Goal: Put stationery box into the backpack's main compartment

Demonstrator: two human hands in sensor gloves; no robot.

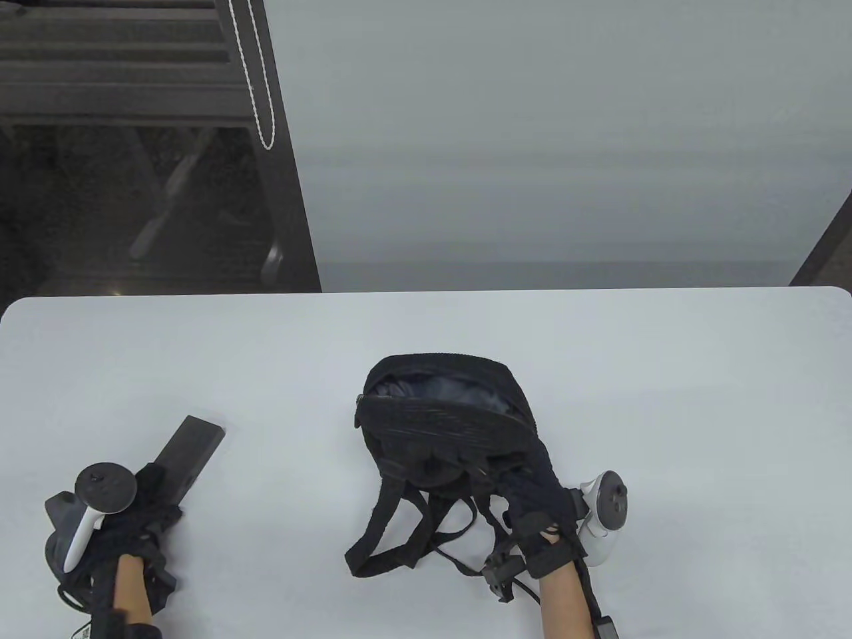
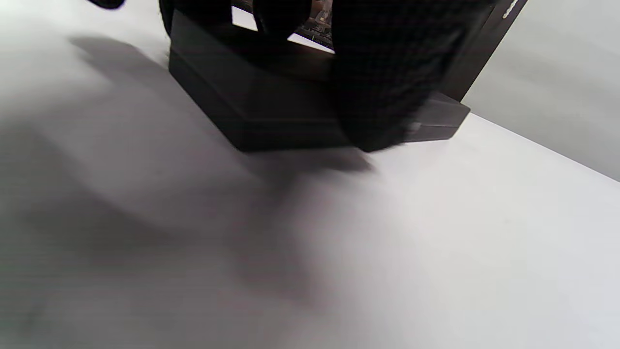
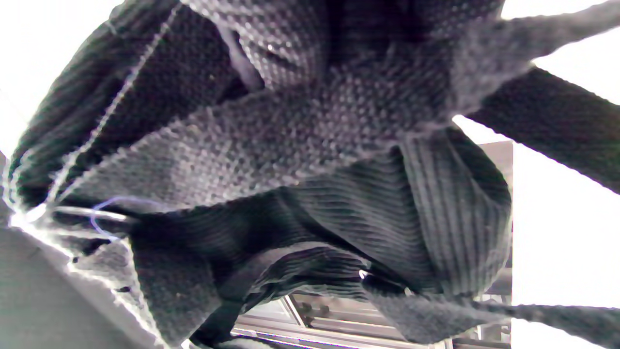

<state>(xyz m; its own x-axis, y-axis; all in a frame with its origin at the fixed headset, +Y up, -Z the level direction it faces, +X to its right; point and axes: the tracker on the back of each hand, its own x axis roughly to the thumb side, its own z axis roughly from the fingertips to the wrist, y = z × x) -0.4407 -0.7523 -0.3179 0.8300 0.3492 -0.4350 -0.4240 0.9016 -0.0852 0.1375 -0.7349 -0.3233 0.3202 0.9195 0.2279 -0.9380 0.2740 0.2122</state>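
Observation:
The stationery box is a long flat black box lying on the white table at the left. My left hand grips its near end. In the left wrist view my gloved fingers wrap over the box, which rests on the table. The black backpack stands in the middle with its main compartment unzipped and gaping, the dark lining showing. My right hand holds the backpack's near right side. The right wrist view is filled with its ribbed and mesh fabric.
The backpack's shoulder straps trail loose on the table toward me, between my hands. The table's far edge meets a grey wall, with a dark window frame and a bead cord at the back left.

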